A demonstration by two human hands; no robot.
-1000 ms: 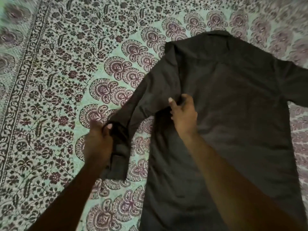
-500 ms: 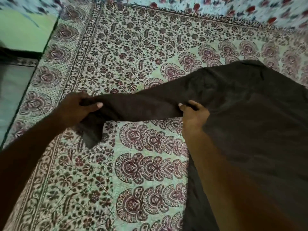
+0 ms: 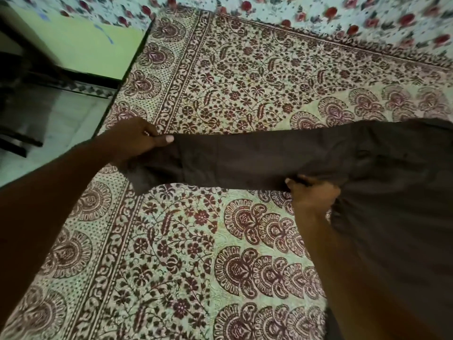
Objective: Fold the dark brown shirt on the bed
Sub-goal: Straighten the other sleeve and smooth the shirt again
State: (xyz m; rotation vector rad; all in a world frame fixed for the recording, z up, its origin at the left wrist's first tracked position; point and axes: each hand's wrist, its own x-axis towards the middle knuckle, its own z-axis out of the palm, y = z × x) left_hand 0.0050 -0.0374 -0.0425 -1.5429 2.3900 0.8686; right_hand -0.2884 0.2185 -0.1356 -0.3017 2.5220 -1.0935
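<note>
Patterned bedspread lies bare below the stretched sleeve, free for passing

1. 2 bare forearms show in the head view, 1 coming in from the lower left edge and 1 from the lower right.
2. No sleeve covers either forearm within the frame.
3. The left hand shows a short, pale thumbnail.
4. The right hand shows its back and knuckles.
5. Both wrists and the visible fingers are plain and unadorned.
</note>
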